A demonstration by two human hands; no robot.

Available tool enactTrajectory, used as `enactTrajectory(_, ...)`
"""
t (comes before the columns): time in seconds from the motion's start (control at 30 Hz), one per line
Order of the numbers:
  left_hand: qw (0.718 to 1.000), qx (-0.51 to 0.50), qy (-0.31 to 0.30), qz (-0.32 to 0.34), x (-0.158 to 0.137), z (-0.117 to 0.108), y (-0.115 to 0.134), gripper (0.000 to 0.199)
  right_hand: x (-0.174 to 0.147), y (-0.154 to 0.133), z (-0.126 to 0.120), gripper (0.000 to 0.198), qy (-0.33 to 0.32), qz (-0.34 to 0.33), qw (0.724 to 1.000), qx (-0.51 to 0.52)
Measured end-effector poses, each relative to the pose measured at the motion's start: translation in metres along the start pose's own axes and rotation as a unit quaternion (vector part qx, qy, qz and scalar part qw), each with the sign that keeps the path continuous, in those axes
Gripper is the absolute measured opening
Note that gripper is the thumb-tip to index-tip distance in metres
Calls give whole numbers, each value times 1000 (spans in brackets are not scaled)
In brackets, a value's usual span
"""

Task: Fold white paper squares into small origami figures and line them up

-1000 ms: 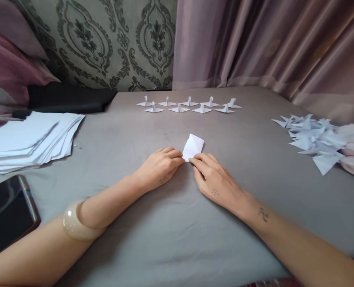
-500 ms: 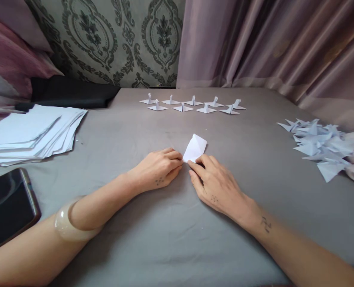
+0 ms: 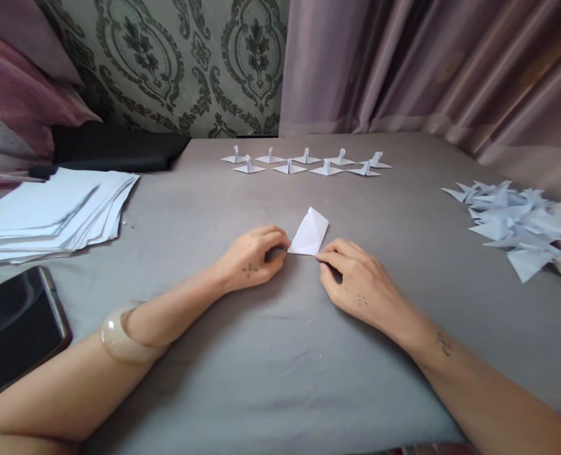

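Note:
A small piece of folded white paper (image 3: 309,234) lies on the grey cloth in front of me, its peak pointing away and one straight edge facing me. At that edge's left corner, my left hand (image 3: 256,258) pinches the paper between thumb and fingertips. My right hand (image 3: 356,278) has its thumb and index finger closed on the right corner. Small creases run near the paper's top. Beyond it stand several folded paper figures (image 3: 289,167) in two rows, each with flat points and an upright middle.
At the left lies a stack of white paper sheets (image 3: 47,215), with a phone (image 3: 19,332) nearer me and black fabric (image 3: 119,146) behind. A heap of folded white paper pieces (image 3: 508,218) sits at the right. Curtains (image 3: 403,63) hang along the back and right.
My right hand has slid right along the near edge to the paper's right corner, uncovering that edge. My left hand stays at the left corner, its thumb and fingers now more visibly arched.

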State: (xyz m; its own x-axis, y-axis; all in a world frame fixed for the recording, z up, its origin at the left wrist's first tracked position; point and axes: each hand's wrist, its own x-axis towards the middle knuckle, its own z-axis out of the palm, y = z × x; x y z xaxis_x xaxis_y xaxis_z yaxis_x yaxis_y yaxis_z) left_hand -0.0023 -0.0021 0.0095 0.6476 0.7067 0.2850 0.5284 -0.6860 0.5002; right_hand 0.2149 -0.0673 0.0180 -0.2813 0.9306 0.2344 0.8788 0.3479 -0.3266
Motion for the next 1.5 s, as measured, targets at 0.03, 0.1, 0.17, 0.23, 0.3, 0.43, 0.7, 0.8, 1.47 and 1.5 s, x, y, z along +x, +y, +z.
enactTrajectory(0.03,1000,-15,10,-14,1,1,-1,27,1,3,0,24,5,12,1000,19)
enactTrajectory(0.1,999,-32,23,-33,2,2,-2,33,3,6,1,22,24,45,997,55)
enactTrajectory(0.17,999,-33,16,-26,2,3,-2,35,5,7,3,17,42,80,992,83)
enactTrajectory(0.23,1000,-24,-1,-2,2,5,-1,37,6,5,6,20,53,105,989,93)
enactTrajectory(0.3,1000,-9,-10,24,1,7,0,37,8,2,10,32,65,115,988,82)
enactTrajectory(0.43,998,11,-5,60,2,8,3,35,13,-3,18,34,93,105,990,25)
enactTrajectory(0.7,995,66,23,75,1,6,3,39,21,7,14,12,109,142,979,94)
enactTrajectory(0.8,978,170,75,90,-1,4,4,40,23,15,13,14,91,164,954,234)
enactTrajectory(1.47,956,229,-55,173,2,8,12,32,10,5,0,20,85,31,982,163)
enactTrajectory(1.5,957,233,-57,166,2,9,13,32,6,1,-3,23,64,16,988,142)
